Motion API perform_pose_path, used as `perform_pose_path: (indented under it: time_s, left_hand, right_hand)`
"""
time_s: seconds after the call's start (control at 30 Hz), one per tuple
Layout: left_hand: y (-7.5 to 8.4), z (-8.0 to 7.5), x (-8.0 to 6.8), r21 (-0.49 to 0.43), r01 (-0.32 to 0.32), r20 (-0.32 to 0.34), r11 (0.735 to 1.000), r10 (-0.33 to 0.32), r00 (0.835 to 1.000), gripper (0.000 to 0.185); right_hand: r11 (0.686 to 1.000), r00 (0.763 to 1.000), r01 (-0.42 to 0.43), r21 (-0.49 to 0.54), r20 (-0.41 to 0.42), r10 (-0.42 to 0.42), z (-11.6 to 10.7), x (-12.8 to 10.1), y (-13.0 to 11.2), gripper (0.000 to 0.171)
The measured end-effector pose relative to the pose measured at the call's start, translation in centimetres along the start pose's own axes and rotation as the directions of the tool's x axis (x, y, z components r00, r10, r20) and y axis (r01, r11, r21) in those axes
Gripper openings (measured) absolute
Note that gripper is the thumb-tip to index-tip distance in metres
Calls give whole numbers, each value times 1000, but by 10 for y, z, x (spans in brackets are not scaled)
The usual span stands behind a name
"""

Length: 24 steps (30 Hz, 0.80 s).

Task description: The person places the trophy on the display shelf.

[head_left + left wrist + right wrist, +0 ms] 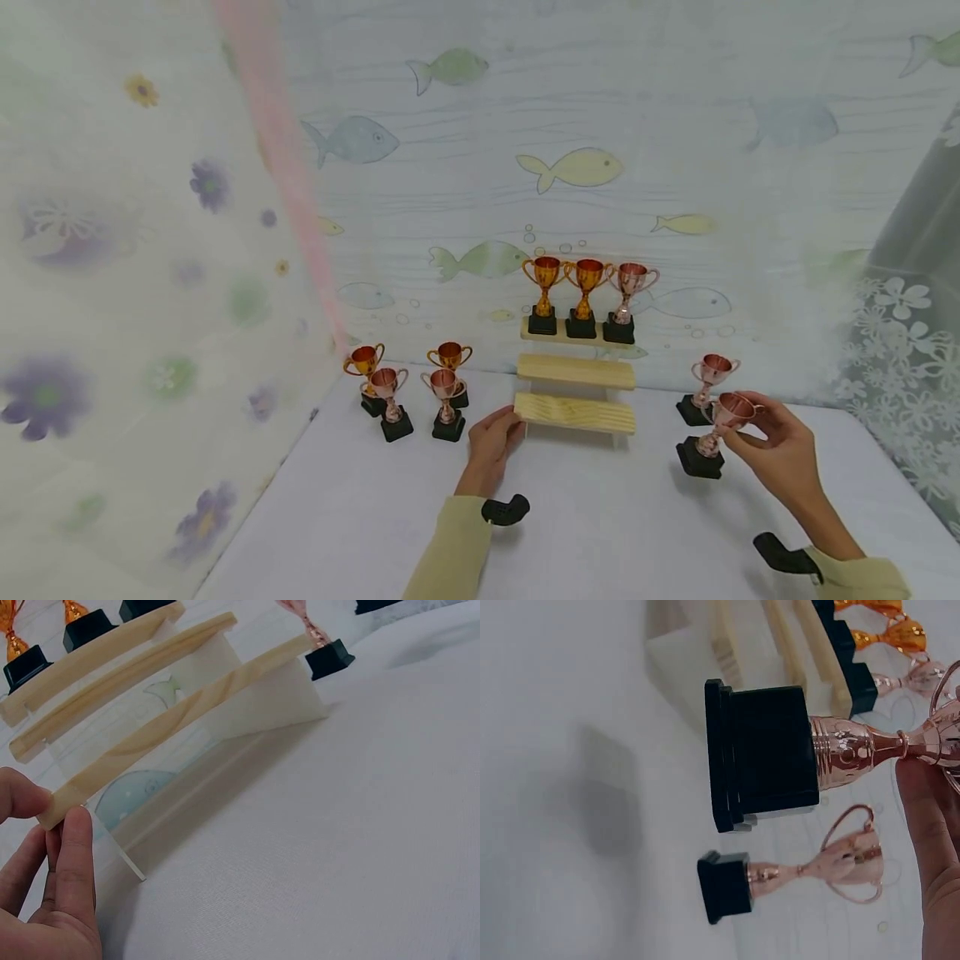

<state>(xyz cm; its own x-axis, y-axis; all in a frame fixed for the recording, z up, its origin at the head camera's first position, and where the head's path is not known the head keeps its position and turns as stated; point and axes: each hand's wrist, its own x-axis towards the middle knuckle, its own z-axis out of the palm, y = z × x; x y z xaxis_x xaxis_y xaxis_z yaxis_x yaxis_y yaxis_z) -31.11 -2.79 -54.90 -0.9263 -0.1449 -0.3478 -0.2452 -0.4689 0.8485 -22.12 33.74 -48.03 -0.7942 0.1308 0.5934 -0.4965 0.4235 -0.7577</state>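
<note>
A three-step wooden stand [576, 383] sits mid-table, with two gold trophies [544, 292] and one copper trophy [628, 300] on its top step. My left hand [501, 429] pinches the left end of the lowest step [150, 735] between thumb and fingers [75, 855]. My right hand [750, 425] pinches the cup of a copper trophy [720, 425] to the right of the stand. In the right wrist view the black base of this held trophy [769, 750] appears just off the table, with a finger [930, 825] under the cup. A second copper trophy [708, 383] stands just behind it.
Left of the stand is a group of gold and copper trophies [405, 392] on black bases. Patterned fabric walls close in the back and left [150, 292]. White cloth covers the table [600, 533]. The stand's two lower steps are bare.
</note>
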Motion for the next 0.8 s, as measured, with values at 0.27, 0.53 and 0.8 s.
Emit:
perform_pose_path:
  time_s: [0.27,0.53,0.8]
  left_hand:
    - [0,0,1,2,0,9,1000,0,1000,36]
    - [1,0,1,2,-7,9,1000,7,1000,37]
    - [1,0,1,3,-6,24,1000,6,1000,37]
  right_hand:
    - [995,997,36,92,71,-43,23,19,-14,61]
    - [995,993,54,89,103,-63,43,54,-26,57]
    - [991,992,29,127,119,-45,61,92,-18,55]
